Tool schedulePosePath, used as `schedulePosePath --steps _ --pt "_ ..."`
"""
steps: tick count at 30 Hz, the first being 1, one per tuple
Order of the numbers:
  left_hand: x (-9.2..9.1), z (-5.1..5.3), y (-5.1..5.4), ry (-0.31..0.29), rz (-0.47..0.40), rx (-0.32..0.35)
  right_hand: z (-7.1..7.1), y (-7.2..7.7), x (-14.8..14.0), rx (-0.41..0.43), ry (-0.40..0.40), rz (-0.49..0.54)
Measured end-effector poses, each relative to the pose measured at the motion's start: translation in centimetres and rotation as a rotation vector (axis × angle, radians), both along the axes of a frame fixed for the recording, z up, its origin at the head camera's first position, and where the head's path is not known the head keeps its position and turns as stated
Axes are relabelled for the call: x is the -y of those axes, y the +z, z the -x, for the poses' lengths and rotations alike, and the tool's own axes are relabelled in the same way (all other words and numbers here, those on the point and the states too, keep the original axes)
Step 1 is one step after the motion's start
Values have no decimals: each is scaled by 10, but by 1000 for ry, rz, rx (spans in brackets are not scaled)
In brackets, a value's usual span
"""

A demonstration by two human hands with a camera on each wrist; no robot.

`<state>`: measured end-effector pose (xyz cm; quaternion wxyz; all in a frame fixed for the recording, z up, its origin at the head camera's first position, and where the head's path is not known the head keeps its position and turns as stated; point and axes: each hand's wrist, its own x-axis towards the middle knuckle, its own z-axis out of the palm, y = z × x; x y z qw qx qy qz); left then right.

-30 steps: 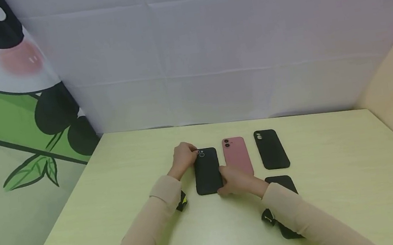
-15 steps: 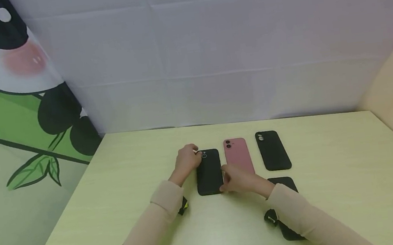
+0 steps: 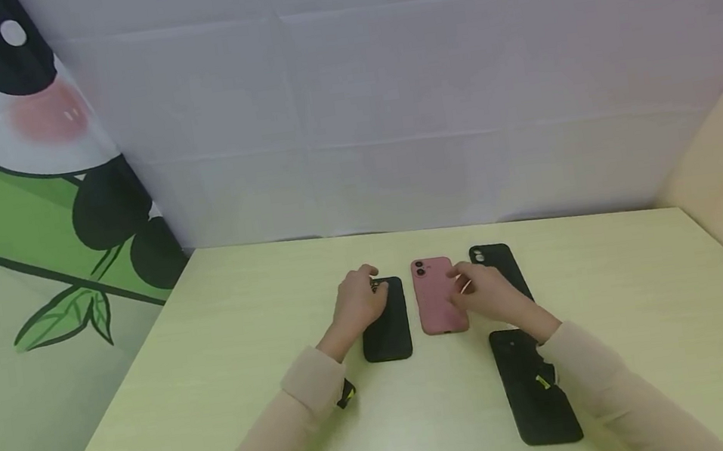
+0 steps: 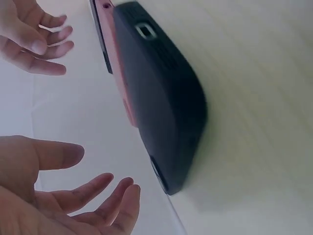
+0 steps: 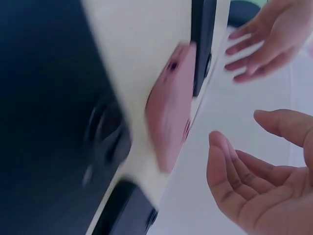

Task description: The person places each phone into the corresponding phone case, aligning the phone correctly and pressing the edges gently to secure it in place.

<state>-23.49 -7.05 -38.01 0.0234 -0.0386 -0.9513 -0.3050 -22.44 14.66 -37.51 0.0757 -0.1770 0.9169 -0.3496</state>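
Left black phone [image 3: 389, 332]: flat on the surface [image 3: 240, 295], back up. Long axis runs almost straight away from the person, camera end far. Head view: left hand [image 3: 358, 306] over its upper left part, partly hiding the lenses. Left wrist view adds the near end, with a port [image 4: 145, 31] that the head view does not show, and a gap between fingers and phone.

Pink phone [image 3: 435, 299]: just right of it, back up, two lenses [image 3: 419, 268] at the far left corner. Long axis also runs away from the person, far end leaning slightly left. Head view: right hand [image 3: 488, 292] overlaps its right edge. Right wrist view: hand is clear of it.

Grip, left: fingers loosely spread, holding nothing. Grip, right: thumb well apart from nearly straight fingers, holding nothing.

Far right black phone [image 3: 507, 267]: right of the pink one, partly behind the right hand, far end leaning left. Near right black phone [image 3: 530, 409]: closer to the person, same lean, partly under the right sleeve [image 3: 632, 403]. Right wrist view: large dark slab [image 5: 44, 117] fills the left side, blurred.

Pale sheet [image 3: 384, 85] stands behind the surface.
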Motion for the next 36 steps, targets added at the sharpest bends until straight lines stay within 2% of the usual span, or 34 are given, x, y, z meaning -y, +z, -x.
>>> schedulePosePath --steps 3,6,16,20,24,27,30,36 --pt "-9 -7 1 -19 -6 5 5 0 -15 -65 -36 -27" --pt "-19 -15 2 -69 0 3 11 -2 -28 -112 -65 -55" --pt "-59 -49 4 -248 12 72 27 -14 -57 -124 -137 -104" --pt "-75 -60 3 -325 86 77 32 -19 -63 -137 -156 -136" --pt "-91 -69 -3 -379 220 90 35 -23 -67 -129 -177 -180" --pt "-102 -75 -10 -386 306 115 37 -26 -68 -76 -184 -216" --pt "-111 -80 -15 -389 356 145 38 -29 -68 -21 -190 -244" --pt "-124 -85 -18 -389 474 163 37 -26 -65 21 -185 -273"
